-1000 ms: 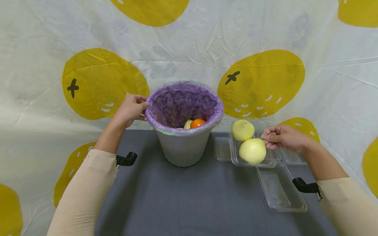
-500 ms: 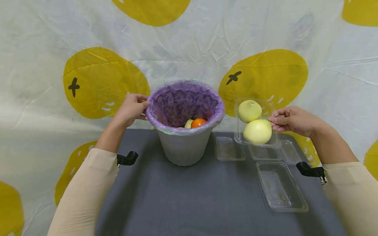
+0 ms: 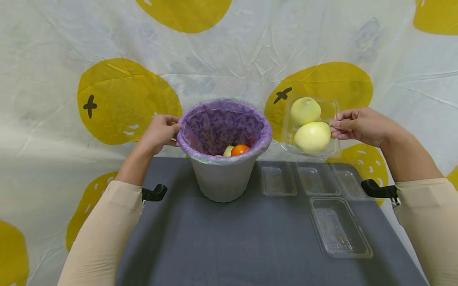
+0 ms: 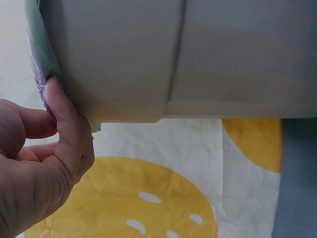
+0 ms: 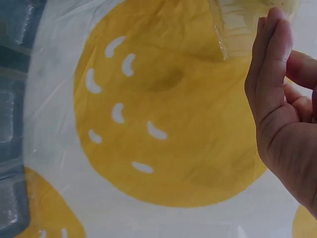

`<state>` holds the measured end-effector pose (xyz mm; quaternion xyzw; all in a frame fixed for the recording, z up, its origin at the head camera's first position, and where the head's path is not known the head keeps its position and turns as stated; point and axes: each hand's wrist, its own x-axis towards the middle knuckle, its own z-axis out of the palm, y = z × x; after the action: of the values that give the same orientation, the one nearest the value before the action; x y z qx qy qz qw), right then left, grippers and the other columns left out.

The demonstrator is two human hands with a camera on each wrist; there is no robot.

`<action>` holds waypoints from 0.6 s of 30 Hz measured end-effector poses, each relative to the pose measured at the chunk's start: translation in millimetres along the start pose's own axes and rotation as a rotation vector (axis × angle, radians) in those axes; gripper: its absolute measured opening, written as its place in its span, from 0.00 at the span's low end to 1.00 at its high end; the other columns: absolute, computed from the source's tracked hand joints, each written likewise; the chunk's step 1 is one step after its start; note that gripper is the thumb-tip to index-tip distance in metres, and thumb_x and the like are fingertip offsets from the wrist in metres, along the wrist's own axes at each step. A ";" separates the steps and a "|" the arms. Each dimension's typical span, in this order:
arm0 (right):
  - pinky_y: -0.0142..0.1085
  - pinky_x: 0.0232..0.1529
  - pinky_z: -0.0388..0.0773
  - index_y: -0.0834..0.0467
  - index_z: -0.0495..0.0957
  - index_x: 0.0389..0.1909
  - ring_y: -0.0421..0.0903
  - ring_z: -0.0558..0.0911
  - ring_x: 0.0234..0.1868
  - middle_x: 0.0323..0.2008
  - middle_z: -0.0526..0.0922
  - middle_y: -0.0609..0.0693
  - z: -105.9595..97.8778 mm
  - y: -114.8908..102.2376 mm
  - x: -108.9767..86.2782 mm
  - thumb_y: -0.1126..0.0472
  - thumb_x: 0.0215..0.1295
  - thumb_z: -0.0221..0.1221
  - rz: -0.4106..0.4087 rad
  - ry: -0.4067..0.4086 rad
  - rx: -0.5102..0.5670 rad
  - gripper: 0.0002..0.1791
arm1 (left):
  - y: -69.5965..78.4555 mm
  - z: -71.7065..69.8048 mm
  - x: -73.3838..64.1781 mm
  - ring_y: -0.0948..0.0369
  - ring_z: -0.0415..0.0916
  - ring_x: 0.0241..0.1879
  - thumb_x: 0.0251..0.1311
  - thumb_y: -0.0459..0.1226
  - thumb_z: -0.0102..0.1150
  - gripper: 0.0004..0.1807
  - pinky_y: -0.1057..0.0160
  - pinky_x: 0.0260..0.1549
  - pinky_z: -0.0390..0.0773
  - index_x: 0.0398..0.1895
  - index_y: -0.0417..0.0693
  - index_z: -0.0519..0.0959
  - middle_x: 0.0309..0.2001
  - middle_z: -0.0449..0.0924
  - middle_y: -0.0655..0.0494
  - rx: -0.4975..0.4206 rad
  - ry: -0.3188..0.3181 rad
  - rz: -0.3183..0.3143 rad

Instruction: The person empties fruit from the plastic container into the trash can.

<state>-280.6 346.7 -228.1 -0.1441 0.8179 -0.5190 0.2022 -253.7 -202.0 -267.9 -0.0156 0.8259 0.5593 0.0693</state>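
My left hand (image 3: pixel 157 133) pinches the left rim of a light grey bin (image 3: pixel 222 180), its thumb and fingers on the purple patterned bag (image 3: pixel 223 127) that lines it. The left wrist view shows that hand (image 4: pixel 54 148) gripping the rim from outside. My right hand (image 3: pixel 365 126) pinches the right edge of a clear plastic tray (image 3: pixel 330 109), held in the air right of the bin. Two pale yellow, pear-like fruits lie in it, a front one (image 3: pixel 312 137) and a back one (image 3: pixel 305 111). In the right wrist view only a corner of the tray (image 5: pixel 237 37) shows.
Inside the bin are an orange-red, tomato-like fruit (image 3: pixel 239 150) and a pale green one (image 3: pixel 228 151); others are mostly hidden. Several clear plastic trays stand on the grey table (image 3: pixel 243 238), the nearest one (image 3: pixel 336 226) at front right. A lemon-patterned cloth (image 3: pixel 229 59) hangs behind.
My right hand has lifted the clear tray with both fruits up off the table, uncovering the trays beneath and behind it. My left hand stays on the bin's rim.
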 end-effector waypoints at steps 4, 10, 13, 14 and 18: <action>0.30 0.44 0.87 0.52 0.85 0.40 0.39 0.88 0.39 0.36 0.86 0.44 2.7 -13.8 5.2 0.67 0.81 0.48 -0.003 0.037 0.028 0.16 | -1.3 0.5 0.5 0.60 0.80 0.34 0.80 0.36 0.47 0.26 0.64 0.31 0.88 0.76 0.33 0.64 0.52 0.74 0.39 0.003 0.002 0.013; 0.29 0.44 0.87 0.55 0.84 0.40 0.39 0.88 0.39 0.36 0.86 0.45 9.3 -38.1 18.8 0.67 0.80 0.50 0.031 0.110 0.059 0.14 | -1.3 0.4 -0.5 0.60 0.80 0.35 0.81 0.37 0.45 0.27 0.65 0.32 0.87 0.77 0.35 0.62 0.53 0.74 0.39 0.008 -0.007 0.014; 0.29 0.44 0.87 0.57 0.83 0.41 0.40 0.88 0.39 0.37 0.86 0.47 13.9 -48.1 26.3 0.66 0.79 0.51 0.035 0.128 0.080 0.11 | -1.7 0.3 -0.6 0.60 0.81 0.35 0.80 0.37 0.46 0.27 0.64 0.32 0.88 0.77 0.35 0.62 0.53 0.74 0.39 0.005 -0.007 0.014; 0.29 0.45 0.87 0.57 0.83 0.41 0.40 0.88 0.39 0.37 0.86 0.47 15.5 -50.9 28.4 0.66 0.79 0.52 0.039 0.133 0.087 0.10 | -1.8 0.3 -0.6 0.60 0.81 0.34 0.80 0.37 0.46 0.27 0.64 0.32 0.88 0.77 0.35 0.63 0.53 0.74 0.39 0.005 -0.006 0.014; 0.30 0.45 0.87 0.58 0.83 0.40 0.41 0.88 0.40 0.38 0.85 0.48 21.3 -61.9 35.7 0.65 0.78 0.54 0.049 0.141 0.107 0.09 | -2.4 -0.1 -0.7 0.59 0.81 0.35 0.80 0.37 0.46 0.27 0.63 0.33 0.88 0.77 0.35 0.63 0.53 0.75 0.39 0.008 -0.006 0.016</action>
<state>-300.1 287.9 -186.6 -0.0761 0.8045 -0.5656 0.1644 -252.8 -203.0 -270.1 -0.0070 0.8281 0.5566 0.0670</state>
